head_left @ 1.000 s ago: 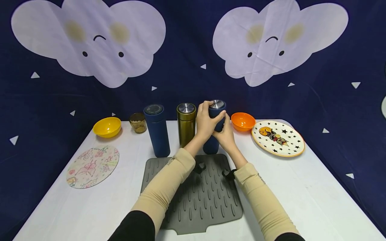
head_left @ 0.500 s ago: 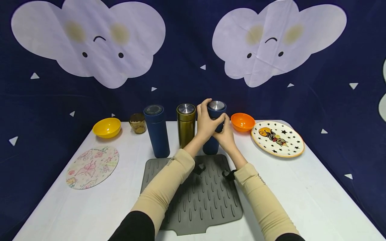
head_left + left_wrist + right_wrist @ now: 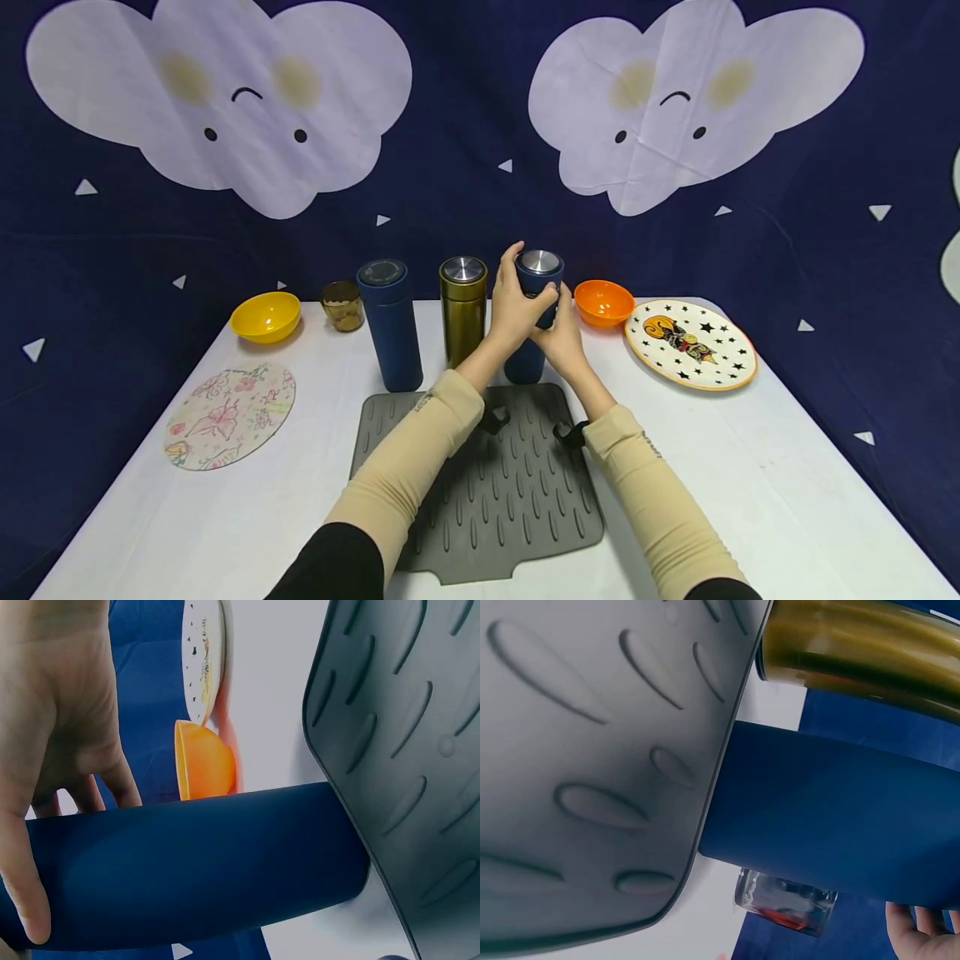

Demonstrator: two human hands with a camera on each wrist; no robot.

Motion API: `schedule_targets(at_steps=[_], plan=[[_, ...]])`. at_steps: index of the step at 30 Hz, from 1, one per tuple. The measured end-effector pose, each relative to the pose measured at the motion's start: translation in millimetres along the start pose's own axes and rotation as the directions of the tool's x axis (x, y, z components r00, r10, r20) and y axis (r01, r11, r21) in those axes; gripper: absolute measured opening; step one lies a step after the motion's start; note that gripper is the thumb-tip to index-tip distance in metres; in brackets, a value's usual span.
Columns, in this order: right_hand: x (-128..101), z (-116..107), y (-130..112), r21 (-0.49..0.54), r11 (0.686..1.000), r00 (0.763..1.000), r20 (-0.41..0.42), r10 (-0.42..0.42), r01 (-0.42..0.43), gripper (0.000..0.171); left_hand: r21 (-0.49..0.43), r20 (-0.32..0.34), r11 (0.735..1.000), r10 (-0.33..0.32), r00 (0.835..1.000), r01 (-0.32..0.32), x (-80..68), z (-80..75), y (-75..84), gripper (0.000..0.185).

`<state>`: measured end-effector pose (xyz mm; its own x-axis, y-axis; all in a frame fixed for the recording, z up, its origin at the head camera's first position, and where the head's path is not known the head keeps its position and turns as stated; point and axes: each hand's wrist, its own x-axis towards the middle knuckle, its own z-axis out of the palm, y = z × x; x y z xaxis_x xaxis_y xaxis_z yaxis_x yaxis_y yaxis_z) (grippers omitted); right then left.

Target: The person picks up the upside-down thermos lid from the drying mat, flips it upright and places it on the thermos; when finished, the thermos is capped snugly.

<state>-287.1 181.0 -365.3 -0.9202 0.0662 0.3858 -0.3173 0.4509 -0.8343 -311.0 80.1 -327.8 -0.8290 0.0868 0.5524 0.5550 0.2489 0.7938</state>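
A tall blue thermos (image 3: 525, 362) with a silver-topped lid (image 3: 541, 262) stands upright just behind the grey mat (image 3: 517, 500). My left hand (image 3: 512, 312) holds its upper part, thumb across the front and index finger pointing up beside the lid. Lower down, my right hand (image 3: 561, 337) grips the body from the right. In the left wrist view, the right hand's thumb lies over the blue thermos (image 3: 202, 862), with other fingers behind it. The right wrist view shows fingertips (image 3: 922, 934) at the thermos's edge. The hands hide the middle of the thermos.
A gold thermos (image 3: 463, 321) and another blue thermos (image 3: 393, 342) stand to the left. Beyond are a brown glass (image 3: 343, 308), yellow bowl (image 3: 266, 318) and patterned oval board (image 3: 232, 417). An orange bowl (image 3: 604, 304) and starred plate (image 3: 720, 362) lie right. A clear glass (image 3: 787, 896) sits behind.
The left hand's index finger has come off the lid's top to its left side, pointing up. More of the silver lid shows. The right hand and the thermos have hardly moved.
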Motion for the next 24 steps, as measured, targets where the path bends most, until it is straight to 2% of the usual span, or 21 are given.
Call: schedule_targets(at_steps=[7, 14, 20, 24], plan=[[0.3, 0.3, 0.3, 0.012, 1.0, 1.0, -0.008, -0.012, 0.012, 0.086, -0.003, 0.009, 1.0, 0.007, 1.0, -0.007, -1.0, -0.1, -0.9, 0.072], [0.0, -0.1, 0.3, 0.01, 1.0, 1.0, 0.001, 0.001, -0.001, 0.087, 0.034, 0.006, 0.999, 0.019, 1.0, -0.019, -1.1, 0.2, -0.6, 0.079], [-0.1, 0.2, 0.3, -0.005, 1.0, 1.0, -0.006, -0.007, 0.007, 0.085, -0.018, 0.026, 1.0, -0.001, 1.0, 0.001, -2.2, -1.8, -1.0, 0.075], [-0.4, 1.0, 0.2, 0.014, 1.0, 1.0, -0.002, -0.015, 0.015, 0.084, 0.024, 0.009, 1.0, 0.011, 1.0, -0.011, -1.9, -1.3, -1.4, 0.079]])
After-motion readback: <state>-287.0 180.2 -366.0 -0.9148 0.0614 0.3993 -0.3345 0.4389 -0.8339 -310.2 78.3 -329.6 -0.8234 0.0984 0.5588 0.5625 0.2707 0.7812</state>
